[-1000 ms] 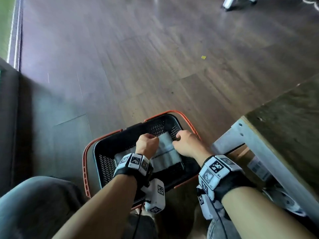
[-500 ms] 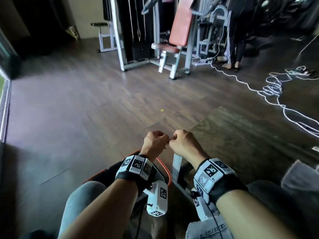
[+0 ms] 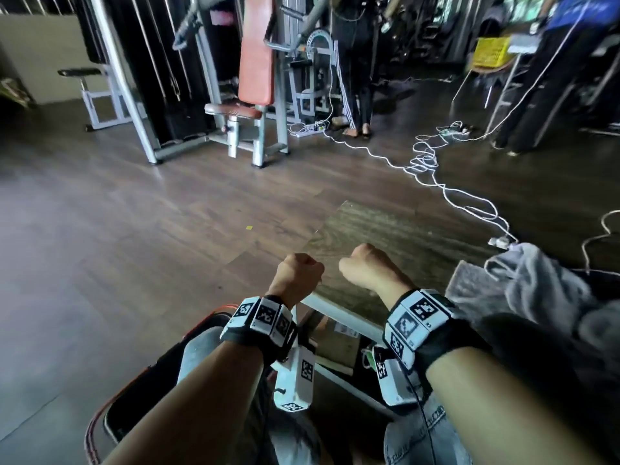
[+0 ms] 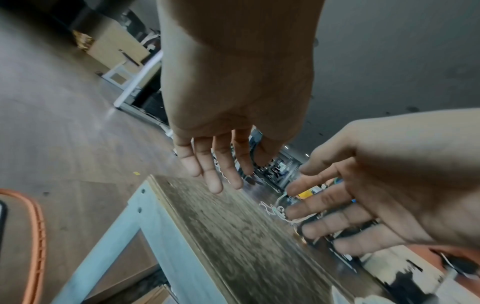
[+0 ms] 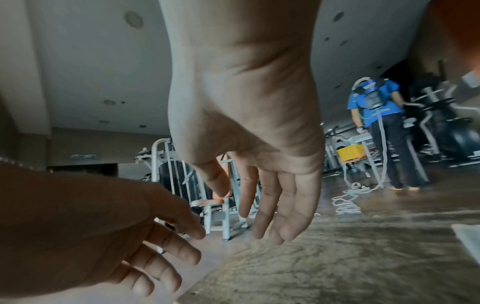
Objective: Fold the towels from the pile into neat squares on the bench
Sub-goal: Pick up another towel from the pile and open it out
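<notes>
A heap of grey towels (image 3: 536, 290) lies on the wooden bench (image 3: 385, 236) at the right of the head view. My left hand (image 3: 297, 273) and right hand (image 3: 365, 266) hover side by side over the bench's near left end, a little apart. In the left wrist view the left hand's fingers (image 4: 215, 164) hang loosely straight with nothing in them. The right wrist view shows the right hand's fingers (image 5: 265, 205) relaxed and bare as well. An edge of pale towel (image 5: 467, 236) shows at that view's right.
A black basket with an orange rim (image 3: 110, 417) stands on the floor by my left knee. White cables (image 3: 436, 182) trail across the wooden floor beyond the bench. Gym machines (image 3: 255, 78) and two standing people are further back.
A second ago both hands gripped a folded towel down in the basket. They have let go, risen and moved apart over the bench end; the head has lifted and the towel heap has come into view.
</notes>
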{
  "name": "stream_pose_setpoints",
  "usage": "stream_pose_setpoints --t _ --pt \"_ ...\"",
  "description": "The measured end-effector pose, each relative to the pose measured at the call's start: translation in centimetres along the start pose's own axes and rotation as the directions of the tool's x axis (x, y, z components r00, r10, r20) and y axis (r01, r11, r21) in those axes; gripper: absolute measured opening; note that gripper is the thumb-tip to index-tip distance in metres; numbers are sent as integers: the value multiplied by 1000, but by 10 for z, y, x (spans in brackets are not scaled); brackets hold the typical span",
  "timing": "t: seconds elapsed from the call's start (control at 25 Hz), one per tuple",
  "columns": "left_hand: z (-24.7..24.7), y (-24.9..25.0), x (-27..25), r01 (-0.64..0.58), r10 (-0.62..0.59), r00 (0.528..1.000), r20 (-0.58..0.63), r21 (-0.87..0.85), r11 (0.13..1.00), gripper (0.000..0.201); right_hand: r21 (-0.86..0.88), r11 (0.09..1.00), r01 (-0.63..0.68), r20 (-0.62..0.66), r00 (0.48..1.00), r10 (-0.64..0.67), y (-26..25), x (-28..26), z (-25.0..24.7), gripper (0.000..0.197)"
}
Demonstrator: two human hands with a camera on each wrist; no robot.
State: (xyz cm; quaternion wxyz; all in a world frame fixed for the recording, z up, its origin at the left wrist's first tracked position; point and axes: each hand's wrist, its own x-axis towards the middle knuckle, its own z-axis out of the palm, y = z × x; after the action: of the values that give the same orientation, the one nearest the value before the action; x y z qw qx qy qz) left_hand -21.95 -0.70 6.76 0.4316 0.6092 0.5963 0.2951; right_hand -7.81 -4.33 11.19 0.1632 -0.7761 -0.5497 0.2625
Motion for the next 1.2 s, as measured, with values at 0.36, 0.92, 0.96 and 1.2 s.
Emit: stream_pose_setpoints --t 0.36,0.92,0.96,1.2 --pt "142 41 -8 -247 103 874 474 251 936 30 153 949 -274 -143 944 296 148 -45 -61 22" --pt "251 44 -38 -804 360 574 736 422 419 25 232 948 -217 -277 920 278 297 -94 -42 35" --pt "251 50 -38 -806 425 557 714 340 484 21 236 967 -100 -313 934 172 293 -92 -39 52" --pt "239 94 -47 -773 657 522 544 -25 634 22 116 978 172 -462 881 -100 265 -76 -61 11"
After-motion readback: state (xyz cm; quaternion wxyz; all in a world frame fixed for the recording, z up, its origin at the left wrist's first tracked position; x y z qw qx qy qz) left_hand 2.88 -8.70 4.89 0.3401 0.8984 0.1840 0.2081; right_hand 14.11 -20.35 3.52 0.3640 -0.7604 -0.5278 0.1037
